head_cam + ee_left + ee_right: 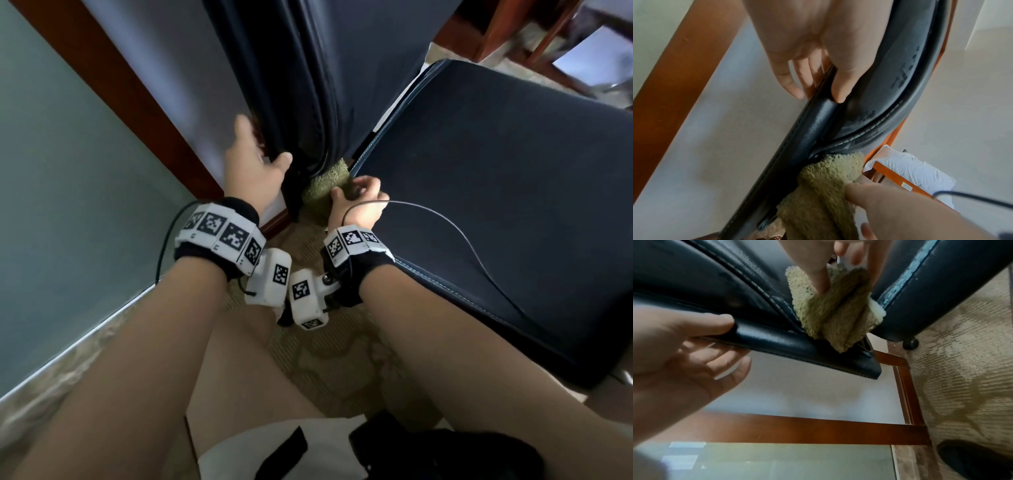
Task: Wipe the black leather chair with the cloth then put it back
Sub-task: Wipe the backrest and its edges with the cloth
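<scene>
While the left hand [251, 164] steadies the black leather chair [479, 171], its thumb lies on the front of the backrest edge [818, 116] w/ straight fingers behind it, so the edge sits betw. thumb & fingers. Just right of that hold, the olive cloth [323, 186] is wedged low in the gap where backrest meets seat [941, 288]. Right hand [358, 202] pinches the cloth, thumb & fingers curled round its folds, touching the seat's near corner. Below both holds: patterned carpet [962, 369].
</scene>
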### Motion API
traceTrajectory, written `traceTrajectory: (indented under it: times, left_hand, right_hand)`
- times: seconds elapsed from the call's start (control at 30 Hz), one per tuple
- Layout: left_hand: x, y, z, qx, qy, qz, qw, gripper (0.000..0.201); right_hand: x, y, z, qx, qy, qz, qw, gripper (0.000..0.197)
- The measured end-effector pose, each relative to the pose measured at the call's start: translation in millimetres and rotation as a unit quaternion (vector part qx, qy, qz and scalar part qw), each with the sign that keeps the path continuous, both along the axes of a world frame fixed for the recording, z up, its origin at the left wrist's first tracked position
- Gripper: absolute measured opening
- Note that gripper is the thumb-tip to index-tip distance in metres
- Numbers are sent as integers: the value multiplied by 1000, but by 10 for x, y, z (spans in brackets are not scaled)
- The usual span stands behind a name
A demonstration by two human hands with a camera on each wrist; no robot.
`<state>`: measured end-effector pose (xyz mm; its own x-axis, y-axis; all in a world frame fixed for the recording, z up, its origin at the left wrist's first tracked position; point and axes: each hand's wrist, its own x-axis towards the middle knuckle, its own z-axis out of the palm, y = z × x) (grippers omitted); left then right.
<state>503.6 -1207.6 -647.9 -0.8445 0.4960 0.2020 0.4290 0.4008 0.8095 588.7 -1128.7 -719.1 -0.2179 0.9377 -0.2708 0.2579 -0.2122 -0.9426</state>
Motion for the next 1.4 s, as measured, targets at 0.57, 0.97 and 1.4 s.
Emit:
traceTrajectory:
  times: [0.57,0.97,1.4]
  left_hand:
    - [-17,46,19,-11,15,17,1000,35]
    - [-43,49,41,-24,33,12,999,50]
    - [-124,64,20,-41,42,-4,998,51]
  right_hand:
    - [-136,-188,-167,147,-55,239,958,81]
    - [-108,-207,-190,105,-39,237,965,39]
    - [-229,-92,-157,121,-152,319,928,56]
